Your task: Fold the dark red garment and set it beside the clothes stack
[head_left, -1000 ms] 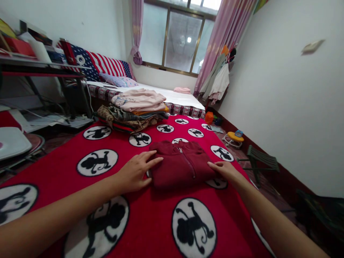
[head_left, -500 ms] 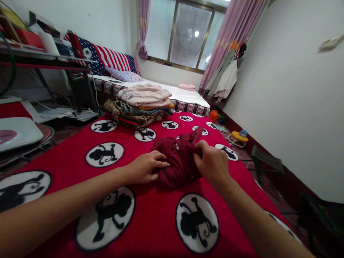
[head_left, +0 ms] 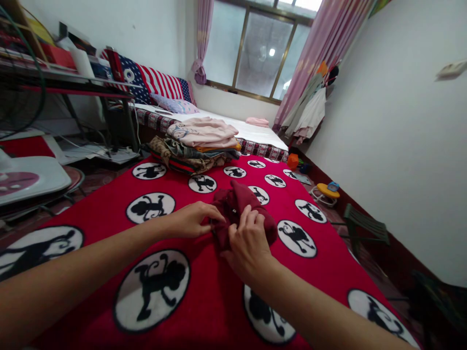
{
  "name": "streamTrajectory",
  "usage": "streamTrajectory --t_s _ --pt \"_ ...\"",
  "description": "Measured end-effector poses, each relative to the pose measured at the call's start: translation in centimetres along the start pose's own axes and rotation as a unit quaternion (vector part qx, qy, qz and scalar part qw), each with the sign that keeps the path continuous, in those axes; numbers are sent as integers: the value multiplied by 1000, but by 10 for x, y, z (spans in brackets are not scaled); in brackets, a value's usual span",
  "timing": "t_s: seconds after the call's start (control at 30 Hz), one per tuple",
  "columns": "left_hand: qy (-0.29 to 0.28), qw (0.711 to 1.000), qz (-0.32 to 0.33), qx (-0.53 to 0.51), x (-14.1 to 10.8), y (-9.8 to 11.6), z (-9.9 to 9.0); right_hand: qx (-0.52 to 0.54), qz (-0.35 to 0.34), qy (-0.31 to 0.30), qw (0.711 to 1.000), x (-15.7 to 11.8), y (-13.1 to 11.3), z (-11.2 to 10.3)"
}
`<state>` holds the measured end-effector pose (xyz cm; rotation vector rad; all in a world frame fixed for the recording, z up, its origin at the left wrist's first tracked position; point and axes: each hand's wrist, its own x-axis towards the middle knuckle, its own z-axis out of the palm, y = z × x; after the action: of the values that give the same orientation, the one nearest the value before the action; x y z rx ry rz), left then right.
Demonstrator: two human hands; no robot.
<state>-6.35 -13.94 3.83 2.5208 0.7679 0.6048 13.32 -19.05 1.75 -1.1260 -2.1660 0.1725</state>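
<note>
Maroon garment point(head_left: 243, 204) (bunched on the red blanket point(head_left: 204, 291)) gripped by left hand point(head_left: 191, 221) and right hand point(head_left: 248, 243).

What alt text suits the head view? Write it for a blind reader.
Both hands, left hand and right hand, press a folded maroon zip jacket on a red monkey-print blanket. A pile of folded clothes sits beyond, near a bed under a window.
</note>
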Motion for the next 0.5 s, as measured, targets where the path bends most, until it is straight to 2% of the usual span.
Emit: streamTrajectory --t_s 0.07,0.13,0.2,0.27,0.33,0.4,0.5 --pt "10 1000 -11 9 -1 1 -1 -49 8 -13 999 4 -2 -3" --pt "14 1000 -15 15 -2 2 -2 -139 27 -59 988 10 -6 -12" --pt "25 999 -19 12 -5 3 -3 -240 43 -123 962 17 -9 -25" --pt "53 998 -27 2 -6 2 -5 -313 45 -153 936 22 -5 -41" --pt "96 995 -37 -16 -3 -2 -7 -346 46 -137 927 25 11 -56" --pt "149 986 -55 -46 8 -11 -8 -347 81 -96 930 27 37 -71" --pt "235 962 -107 -89 41 -33 -6 -263 229 -14 937 26 91 -90"
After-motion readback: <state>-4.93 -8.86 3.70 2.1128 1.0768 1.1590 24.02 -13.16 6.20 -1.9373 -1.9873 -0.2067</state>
